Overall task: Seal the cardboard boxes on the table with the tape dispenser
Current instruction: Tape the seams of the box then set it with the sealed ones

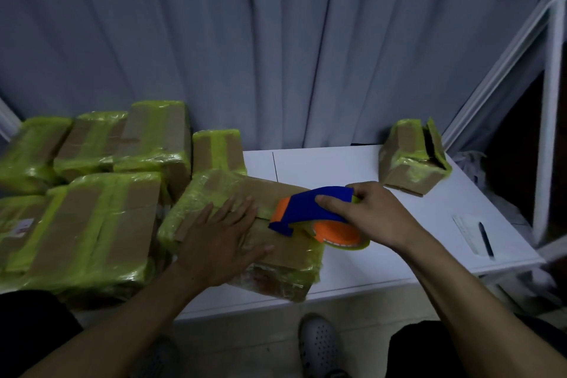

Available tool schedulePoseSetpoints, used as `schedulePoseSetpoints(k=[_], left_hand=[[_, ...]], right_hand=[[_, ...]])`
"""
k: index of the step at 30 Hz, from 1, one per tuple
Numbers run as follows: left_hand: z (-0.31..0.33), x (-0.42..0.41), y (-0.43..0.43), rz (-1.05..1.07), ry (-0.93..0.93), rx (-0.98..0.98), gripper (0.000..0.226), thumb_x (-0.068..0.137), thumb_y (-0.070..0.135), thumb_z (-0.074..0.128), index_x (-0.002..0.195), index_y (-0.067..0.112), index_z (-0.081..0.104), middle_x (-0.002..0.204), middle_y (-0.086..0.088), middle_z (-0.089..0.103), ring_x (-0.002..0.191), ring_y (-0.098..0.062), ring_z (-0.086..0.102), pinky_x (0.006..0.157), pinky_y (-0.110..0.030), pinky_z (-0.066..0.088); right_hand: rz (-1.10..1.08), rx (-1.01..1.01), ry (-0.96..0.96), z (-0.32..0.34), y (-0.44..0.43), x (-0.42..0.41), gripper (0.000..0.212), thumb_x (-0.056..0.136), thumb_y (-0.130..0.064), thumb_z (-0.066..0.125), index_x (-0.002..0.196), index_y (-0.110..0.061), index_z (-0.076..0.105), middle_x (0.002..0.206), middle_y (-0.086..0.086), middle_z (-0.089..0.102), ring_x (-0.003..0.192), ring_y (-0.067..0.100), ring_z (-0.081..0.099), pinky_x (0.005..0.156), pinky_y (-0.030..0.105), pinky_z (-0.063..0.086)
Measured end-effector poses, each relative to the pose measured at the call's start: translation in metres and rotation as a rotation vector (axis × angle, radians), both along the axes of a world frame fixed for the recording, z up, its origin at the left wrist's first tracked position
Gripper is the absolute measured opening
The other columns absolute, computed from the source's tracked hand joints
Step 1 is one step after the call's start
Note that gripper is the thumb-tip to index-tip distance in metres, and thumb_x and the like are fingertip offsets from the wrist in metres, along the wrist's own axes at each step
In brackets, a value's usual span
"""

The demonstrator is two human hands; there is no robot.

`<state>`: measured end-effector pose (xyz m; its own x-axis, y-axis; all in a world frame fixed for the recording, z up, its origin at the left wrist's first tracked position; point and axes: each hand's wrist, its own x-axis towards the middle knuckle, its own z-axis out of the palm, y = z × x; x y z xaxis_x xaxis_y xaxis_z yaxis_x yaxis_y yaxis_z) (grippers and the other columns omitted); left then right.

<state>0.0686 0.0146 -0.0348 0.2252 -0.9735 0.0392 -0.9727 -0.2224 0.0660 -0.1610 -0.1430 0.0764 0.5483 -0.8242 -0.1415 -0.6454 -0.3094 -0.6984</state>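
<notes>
We are taping the box at the lower middle of the frame.
Our right grip (377, 212) is clasping the tape dispenser (313, 215), which is sitting on the top seam of the cardboard box (276, 190). Our left grip (221, 236), released and flat, is pressing the flaps down. We are judging a low, straight pull along the seam toward the counter (368, 258) edge as best. In this dim light the tape end is perhaps stuck down.

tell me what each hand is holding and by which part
The right hand grips the tape dispenser by its blue handle, thumb across the side. The left hand holds nothing; it presses flat on the cardboard box.
</notes>
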Motion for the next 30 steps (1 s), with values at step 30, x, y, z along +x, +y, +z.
schedulePoseSetpoints(k=[30], left_hand=[[-0.001,-0.032,-0.013,0.019,0.016,0.091,0.088,0.081,0.09,0.002,0.156,0.044,-0.003,0.165,0.015,-0.006,0.152,-0.014,-0.009,0.12,-0.056,0.002]], right_hand=[[0.032,0.003,-0.029,-0.01,-0.004,-0.005,0.037,0.087,-0.059,0.071,0.095,-0.023,0.069,0.088,-0.006,0.071,0.076,0.01,0.066,0.06,0.02,0.047]])
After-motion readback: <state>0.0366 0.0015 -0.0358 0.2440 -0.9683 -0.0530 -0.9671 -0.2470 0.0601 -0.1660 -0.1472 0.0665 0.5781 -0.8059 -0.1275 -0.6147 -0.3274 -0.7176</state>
